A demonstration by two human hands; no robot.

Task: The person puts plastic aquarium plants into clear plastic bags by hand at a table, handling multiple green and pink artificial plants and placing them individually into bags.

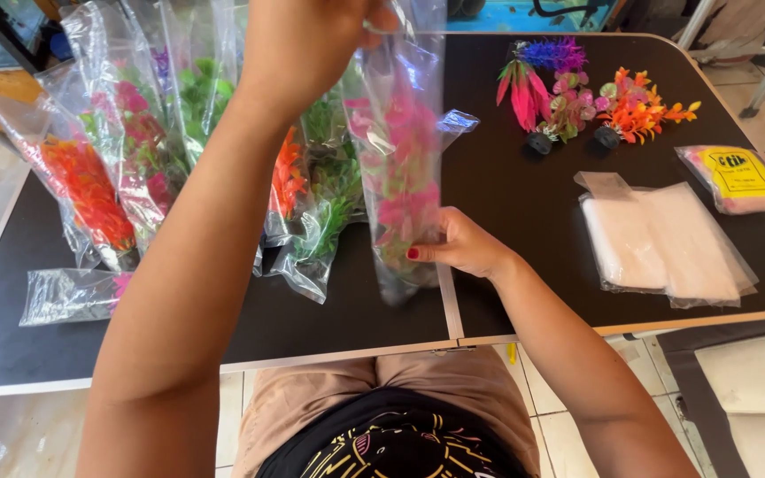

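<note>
At frame centre the right hand pinches the lower part of a clear bag holding a pink plant, fingers closed on it. The bag stands upright, its long axis vertical. At top centre the left hand grips the bag's mouth. Both touch it. Beyond, bagged plants fill the upper left of the table; loose plants lie upper right.

left hand cut off by top edge, bagged pink plant motion-blurred, its base hidden
</note>
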